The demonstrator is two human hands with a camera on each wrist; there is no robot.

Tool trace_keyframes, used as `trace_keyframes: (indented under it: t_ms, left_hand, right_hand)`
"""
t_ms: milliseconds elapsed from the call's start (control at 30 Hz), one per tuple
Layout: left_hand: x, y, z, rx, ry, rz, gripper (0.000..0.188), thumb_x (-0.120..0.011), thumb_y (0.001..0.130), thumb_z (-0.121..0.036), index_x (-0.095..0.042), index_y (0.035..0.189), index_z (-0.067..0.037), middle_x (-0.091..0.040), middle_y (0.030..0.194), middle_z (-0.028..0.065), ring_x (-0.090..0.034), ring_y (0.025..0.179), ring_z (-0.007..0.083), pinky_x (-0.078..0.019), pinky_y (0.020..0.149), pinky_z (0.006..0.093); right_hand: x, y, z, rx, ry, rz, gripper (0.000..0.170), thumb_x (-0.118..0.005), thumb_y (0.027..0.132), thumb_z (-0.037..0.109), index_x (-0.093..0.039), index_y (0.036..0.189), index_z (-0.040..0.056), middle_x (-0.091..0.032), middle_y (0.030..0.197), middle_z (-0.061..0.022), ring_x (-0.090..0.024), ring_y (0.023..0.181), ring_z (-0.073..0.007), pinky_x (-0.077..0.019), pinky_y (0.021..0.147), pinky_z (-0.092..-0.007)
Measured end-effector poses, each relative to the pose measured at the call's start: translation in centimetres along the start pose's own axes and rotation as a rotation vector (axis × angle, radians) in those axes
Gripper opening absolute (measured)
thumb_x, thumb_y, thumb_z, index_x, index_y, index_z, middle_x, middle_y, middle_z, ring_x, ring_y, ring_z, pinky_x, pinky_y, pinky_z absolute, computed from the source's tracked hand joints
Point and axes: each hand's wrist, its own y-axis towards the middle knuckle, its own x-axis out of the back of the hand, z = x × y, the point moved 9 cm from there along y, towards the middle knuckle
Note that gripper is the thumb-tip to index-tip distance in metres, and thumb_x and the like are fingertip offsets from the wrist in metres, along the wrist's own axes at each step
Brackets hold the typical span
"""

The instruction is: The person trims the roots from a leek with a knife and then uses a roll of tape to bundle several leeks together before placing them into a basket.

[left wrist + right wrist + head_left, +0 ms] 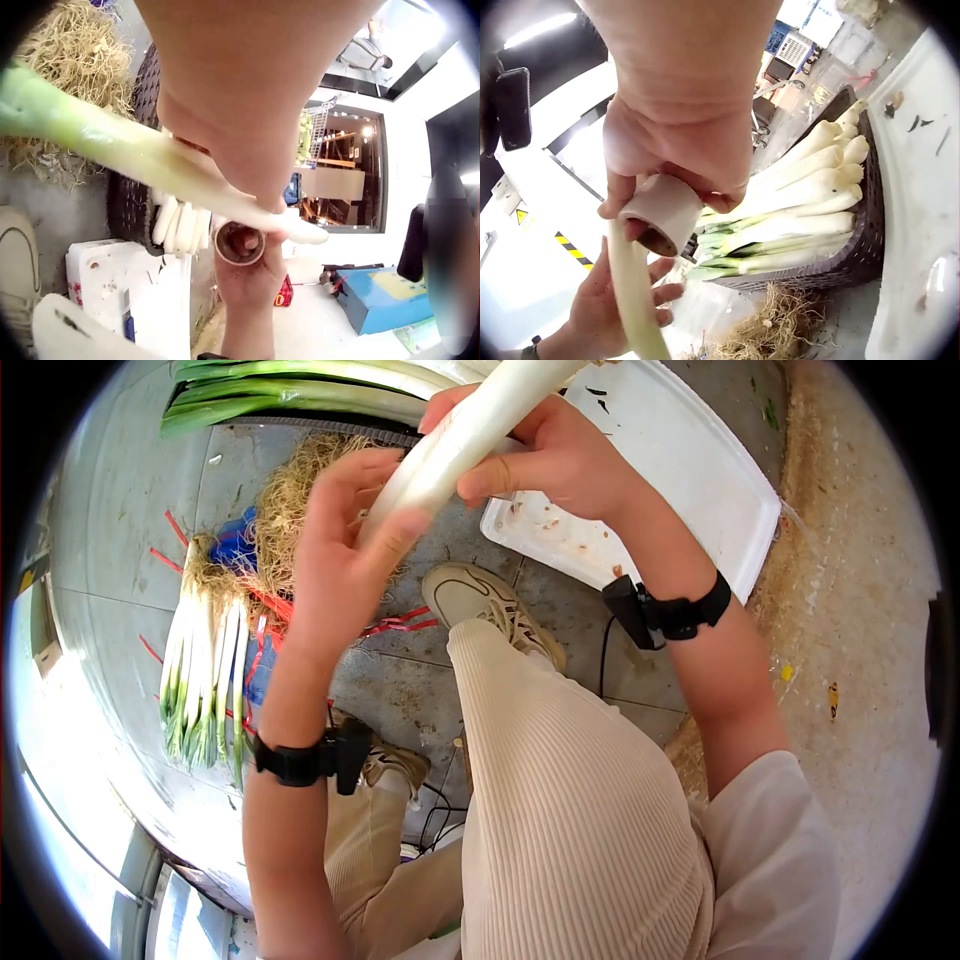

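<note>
A thick white leek [470,440] slants across both hands in the head view, its pale green part running down past the left hand in the left wrist view. My left hand [345,550] grips it, thumb along the near side and fingers behind. Farther up the white stalk, my right hand [570,465] pinches the leek with thumb and fingers. The same hand holds a white tape roll [667,206] with a brown inside, a fingertip showing in its hollow. That roll lies against the stalk.
A dark woven basket [874,217] holds several leeks. Beside it are a white foam tray [700,470] with scraps, a heap of cut roots [290,480], and a leek bundle [205,660] with red ties on the tiles. My shoe [480,595] stands near the tray.
</note>
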Motion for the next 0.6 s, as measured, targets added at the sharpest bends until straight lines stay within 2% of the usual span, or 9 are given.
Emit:
trace_keyframes:
  t_ms: [33, 67, 100, 133, 167, 300, 433, 567, 600]
  left_hand:
    - [0.1, -0.6, -1.6, -0.234, 0.31, -0.106, 0.06, -0.078, 0.088, -0.018, -0.049, 0.139, -0.007, -0.069, 0.109, 0.0099, -0.069, 0.095, 0.0225, -0.0561, 0.085, 0.0343]
    - [0.0, -1.0, -2.0, -0.33, 0.501, -0.149, 0.066, -0.084, 0.079, -0.013, -0.054, 0.137, -0.008, -0.068, 0.111, 0.0093, -0.069, 0.095, 0.0247, -0.0564, 0.081, 0.0337]
    - [-0.4, -1.2, -1.3, -0.33, 0.5, -0.15, 0.066, -0.084, 0.079, -0.013, -0.054, 0.137, -0.008, -0.068, 0.111, 0.0093, -0.069, 0.095, 0.0247, -0.0564, 0.081, 0.0337]
    - [-0.4, -1.7, -1.7, -0.404, 0.587, -0.253, 0.062, -0.084, 0.079, -0.012, -0.057, 0.135, -0.008, -0.068, 0.111, 0.0108, -0.069, 0.095, 0.0259, -0.0565, 0.08, 0.0344]
    - [-0.3, -2.2, -2.2, -0.478, 0.675, -0.357, 0.058, -0.083, 0.079, -0.011, -0.061, 0.133, -0.008, -0.069, 0.11, 0.0122, -0.069, 0.094, 0.0272, -0.0567, 0.078, 0.035]
    - [-0.3, -2.5, -2.1, -0.493, 0.69, -0.4, 0.052, -0.081, 0.08, -0.009, -0.064, 0.13, -0.009, -0.069, 0.109, 0.0137, -0.069, 0.092, 0.0285, -0.0572, 0.076, 0.0366]
    - [0.1, -2.4, -1.5, -0.427, 0.698, -0.41, 0.047, -0.076, 0.083, -0.006, -0.065, 0.129, -0.009, -0.07, 0.106, 0.0153, -0.071, 0.089, 0.0283, -0.0576, 0.076, 0.0368]
    - [1.4, -2.3, -0.6, -0.333, 0.607, -0.413, 0.047, -0.071, 0.084, -0.001, -0.064, 0.129, -0.008, -0.071, 0.106, 0.0162, -0.072, 0.089, 0.0293, -0.0578, 0.076, 0.0359]
    - [1.7, -2.2, -0.7, -0.323, 0.593, -0.405, 0.046, -0.07, 0.083, 0.001, -0.065, 0.128, -0.008, -0.072, 0.108, 0.0155, -0.072, 0.09, 0.0273, -0.0577, 0.077, 0.0344]
  right_hand:
    - [0.3, -0.3, -0.1, -0.022, -0.015, -0.071, 0.042, -0.078, 0.085, 0.011, -0.064, 0.123, 0.0021, -0.07, 0.106, -0.0093, -0.067, 0.085, -0.0165, -0.0539, 0.077, -0.031]
    - [0.0, -0.5, 0.0, -0.022, -0.017, -0.07, 0.042, -0.078, 0.085, 0.011, -0.064, 0.123, 0.0021, -0.07, 0.106, -0.0093, -0.067, 0.085, -0.0165, -0.0539, 0.077, -0.031]
    - [-0.2, -0.8, 0.0, -0.037, -0.008, -0.094, 0.04, -0.077, 0.087, 0.013, -0.063, 0.123, 0.004, -0.068, 0.105, -0.0078, -0.066, 0.079, -0.0148, -0.0535, 0.072, -0.0297]
    - [-0.3, -0.9, -0.1, -0.051, 0.001, -0.118, 0.037, -0.076, 0.089, 0.015, -0.063, 0.123, 0.006, -0.067, 0.104, -0.0064, -0.065, 0.072, -0.0131, -0.053, 0.068, -0.0283]
    - [-0.6, -0.9, -0.1, -0.05, 0.0, -0.116, 0.037, -0.076, 0.089, 0.015, -0.063, 0.123, 0.006, -0.067, 0.104, -0.0064, -0.065, 0.072, -0.0131, -0.053, 0.068, -0.0283]
    - [-1.1, -1.1, -0.4, -0.085, 0.027, -0.133, 0.038, -0.075, 0.091, 0.016, -0.06, 0.124, 0.0043, -0.067, 0.101, -0.0071, -0.065, 0.068, -0.0128, -0.0515, 0.062, -0.0269]
    - [-1.5, -0.7, -1.0, -0.119, 0.048, -0.168, 0.04, -0.073, 0.093, 0.016, -0.058, 0.127, 0.0022, -0.067, 0.102, -0.0075, -0.064, 0.067, -0.0126, -0.0507, 0.06, -0.0261]
    - [-2.0, -0.6, -0.4, -0.109, -0.022, -0.146, 0.042, -0.071, 0.094, 0.016, -0.056, 0.13, 0.0019, -0.067, 0.104, -0.0073, -0.065, 0.069, -0.0128, -0.0516, 0.062, -0.0269]
    - [-2.3, -0.6, 0.1, -0.072, -0.006, -0.107, 0.042, -0.07, 0.095, 0.015, -0.055, 0.132, 0.002, -0.067, 0.104, -0.007, -0.065, 0.072, -0.0134, -0.0525, 0.065, -0.0278]
